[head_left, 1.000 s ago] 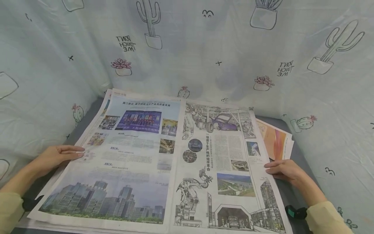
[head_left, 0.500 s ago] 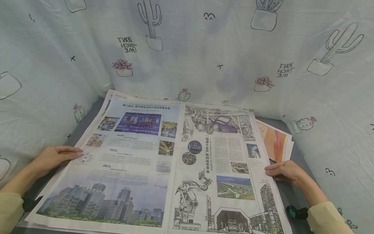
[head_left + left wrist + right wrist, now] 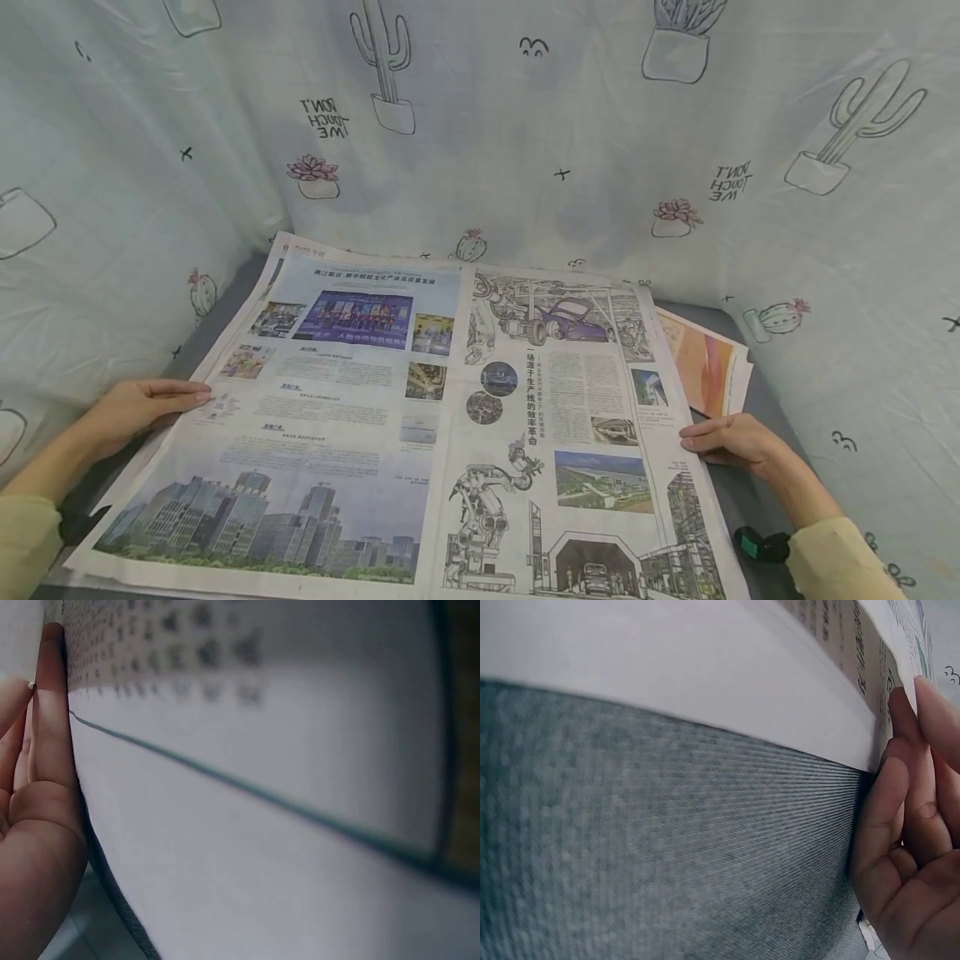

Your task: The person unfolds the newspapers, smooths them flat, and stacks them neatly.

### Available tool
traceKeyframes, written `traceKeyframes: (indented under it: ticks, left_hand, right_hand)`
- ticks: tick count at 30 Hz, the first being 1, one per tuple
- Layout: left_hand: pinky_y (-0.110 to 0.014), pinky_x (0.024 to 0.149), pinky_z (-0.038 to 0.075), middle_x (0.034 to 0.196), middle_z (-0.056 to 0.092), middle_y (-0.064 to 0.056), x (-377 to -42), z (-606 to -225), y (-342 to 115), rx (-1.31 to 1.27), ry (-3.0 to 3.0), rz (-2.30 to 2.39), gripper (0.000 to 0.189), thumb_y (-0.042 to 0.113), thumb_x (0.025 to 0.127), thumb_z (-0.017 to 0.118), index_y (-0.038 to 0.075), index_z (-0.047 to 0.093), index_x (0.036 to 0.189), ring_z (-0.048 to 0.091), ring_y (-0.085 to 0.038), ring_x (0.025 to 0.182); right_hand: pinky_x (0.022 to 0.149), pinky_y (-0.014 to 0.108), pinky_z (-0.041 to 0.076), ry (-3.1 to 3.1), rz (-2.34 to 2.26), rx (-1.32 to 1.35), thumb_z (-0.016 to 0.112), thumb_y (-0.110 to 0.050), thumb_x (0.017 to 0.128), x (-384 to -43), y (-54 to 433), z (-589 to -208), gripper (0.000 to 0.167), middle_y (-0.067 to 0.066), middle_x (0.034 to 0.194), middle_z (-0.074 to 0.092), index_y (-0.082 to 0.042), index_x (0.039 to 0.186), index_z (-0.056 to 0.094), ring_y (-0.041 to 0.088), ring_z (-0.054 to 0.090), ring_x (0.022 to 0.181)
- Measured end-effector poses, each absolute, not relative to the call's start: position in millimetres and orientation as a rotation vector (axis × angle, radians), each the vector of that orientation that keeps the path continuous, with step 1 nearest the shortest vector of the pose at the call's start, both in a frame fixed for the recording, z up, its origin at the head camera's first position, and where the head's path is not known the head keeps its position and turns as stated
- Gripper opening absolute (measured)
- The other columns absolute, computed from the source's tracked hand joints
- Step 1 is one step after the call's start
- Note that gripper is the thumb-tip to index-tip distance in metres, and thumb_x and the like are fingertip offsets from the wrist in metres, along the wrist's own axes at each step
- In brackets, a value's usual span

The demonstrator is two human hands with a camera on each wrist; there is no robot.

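Note:
A large newspaper (image 3: 345, 400) lies spread wide, with colour photos on its left page and line drawings of a car and a robot arm on its right page. At its left edge my left hand (image 3: 153, 407) pinches the sheet between thumb and fingers; the left wrist view shows those fingers (image 3: 52, 735) behind the lifted page, against the printed sheet below. My right hand (image 3: 731, 437) pinches the right edge, and in the right wrist view the page edge runs between thumb and index finger (image 3: 905, 716). More sheets show beneath the top one at the left.
Orange printed papers (image 3: 705, 362) stick out from under the newspaper's right side. The grey tabletop (image 3: 750, 500) shows along both sides. A pale curtain (image 3: 480, 125) with cactus drawings encloses the back and sides.
The newspaper's left part has shifted slightly left, covering more of the sheets below. My left hand has moved slightly left with it; the right hand has hardly moved, keeping its grip.

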State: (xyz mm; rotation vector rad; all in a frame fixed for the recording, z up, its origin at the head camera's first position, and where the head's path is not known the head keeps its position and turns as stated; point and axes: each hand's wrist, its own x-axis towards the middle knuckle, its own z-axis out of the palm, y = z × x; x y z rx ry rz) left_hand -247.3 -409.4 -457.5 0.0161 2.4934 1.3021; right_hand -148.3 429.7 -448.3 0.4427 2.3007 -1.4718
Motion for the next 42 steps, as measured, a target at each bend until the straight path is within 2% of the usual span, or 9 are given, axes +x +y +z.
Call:
traceKeyframes:
  ticks: [7, 14, 18, 22, 32, 34, 37, 40, 42]
  left_hand:
    - [-0.025, 0.074, 0.055, 0.103, 0.065, 0.014, -244.9, -462.6, -413.3, 0.010, 2.454, 1.390, 0.042, 0.028, 0.095, 0.069, -0.004, 0.066, 0.123, 0.064, -0.003, 0.090]
    - [-0.022, 0.076, 0.054, 0.107, 0.062, 0.021, -245.9, -465.1, -416.6, 0.049, 2.441, 1.426, 0.046, 0.025, 0.096, 0.067, -0.007, 0.061, 0.129, 0.060, 0.006, 0.095]
    - [-0.024, 0.075, 0.055, 0.103, 0.065, 0.020, -245.2, -464.3, -417.2, 0.043, 2.382, 1.517, 0.027, 0.018, 0.097, 0.067, 0.005, 0.071, 0.120, 0.063, 0.002, 0.093]
    - [-0.026, 0.074, 0.056, 0.102, 0.067, 0.017, -243.9, -463.8, -417.0, 0.023, 2.349, 1.552, 0.020, 0.017, 0.096, 0.067, 0.012, 0.075, 0.114, 0.066, -0.003, 0.091]
    - [-0.026, 0.074, 0.056, 0.102, 0.068, 0.015, -241.4, -462.1, -416.4, 0.023, 2.365, 1.531, 0.023, 0.018, 0.097, 0.066, 0.008, 0.073, 0.117, 0.066, -0.004, 0.090]
    - [-0.025, 0.075, 0.055, 0.106, 0.067, 0.011, -241.6, -459.4, -415.5, 0.047, 2.390, 1.475, 0.032, 0.019, 0.097, 0.065, 0.000, 0.067, 0.123, 0.065, -0.003, 0.092]
    - [-0.028, 0.075, 0.054, 0.118, 0.065, -0.007, -242.1, -448.4, -410.7, 0.113, 2.475, 1.280, 0.054, 0.025, 0.096, 0.067, -0.011, 0.051, 0.134, 0.064, -0.010, 0.096]
    - [-0.042, 0.079, 0.054, 0.129, 0.055, -0.028, -242.4, -427.9, -398.3, 0.234, 2.599, 1.003, 0.069, 0.032, 0.093, 0.070, -0.013, 0.043, 0.138, 0.061, -0.033, 0.108]
    - [-0.052, 0.080, 0.052, 0.131, 0.050, -0.035, -241.9, -412.7, -383.2, 0.305, 2.681, 0.866, 0.073, 0.037, 0.091, 0.072, -0.011, 0.043, 0.139, 0.054, -0.047, 0.113]
  right_hand:
    - [0.065, 0.031, 0.056, 2.302, -1.473, 0.461, 0.083, -0.008, 0.079, -150.2, 428.8, -449.0, 0.026, 0.015, 0.093, 0.072, 0.006, 0.100, 0.076, 0.023, 0.068, 0.078]
    - [0.065, 0.030, 0.055, 2.286, -1.460, 0.515, 0.081, -0.006, 0.081, -148.2, 429.6, -448.3, 0.022, 0.012, 0.092, 0.072, 0.005, 0.099, 0.076, 0.019, 0.066, 0.077]
    - [0.064, 0.030, 0.055, 2.279, -1.482, 0.492, 0.081, -0.006, 0.081, -147.1, 430.4, -449.6, 0.019, 0.013, 0.093, 0.072, 0.003, 0.098, 0.077, 0.020, 0.066, 0.077]
    - [0.064, 0.030, 0.054, 2.287, -1.498, 0.500, 0.082, -0.008, 0.080, -147.7, 430.0, -451.2, 0.020, 0.013, 0.092, 0.072, 0.003, 0.097, 0.078, 0.021, 0.066, 0.077]
    - [0.064, 0.031, 0.055, 2.305, -1.516, 0.459, 0.082, -0.008, 0.080, -146.7, 429.8, -453.5, 0.020, 0.014, 0.093, 0.072, 0.003, 0.097, 0.077, 0.022, 0.067, 0.077]
    - [0.066, 0.031, 0.056, 2.293, -1.538, 0.442, 0.080, -0.007, 0.082, -145.9, 432.0, -452.8, 0.021, 0.013, 0.095, 0.072, 0.004, 0.099, 0.077, 0.021, 0.067, 0.079]
    - [0.073, 0.033, 0.057, 2.276, -1.585, 0.408, 0.076, -0.007, 0.086, -142.4, 440.0, -451.2, 0.027, 0.010, 0.102, 0.070, 0.007, 0.109, 0.072, 0.018, 0.067, 0.084]
    - [0.077, 0.033, 0.056, 2.301, -1.633, 0.453, 0.074, -0.007, 0.088, -136.2, 453.0, -449.0, 0.032, 0.003, 0.104, 0.069, 0.009, 0.115, 0.068, 0.012, 0.068, 0.087]
    - [0.077, 0.032, 0.056, 2.326, -1.671, 0.496, 0.072, -0.005, 0.089, -132.0, 463.2, -446.0, 0.029, -0.002, 0.100, 0.069, 0.008, 0.115, 0.068, 0.009, 0.068, 0.085]
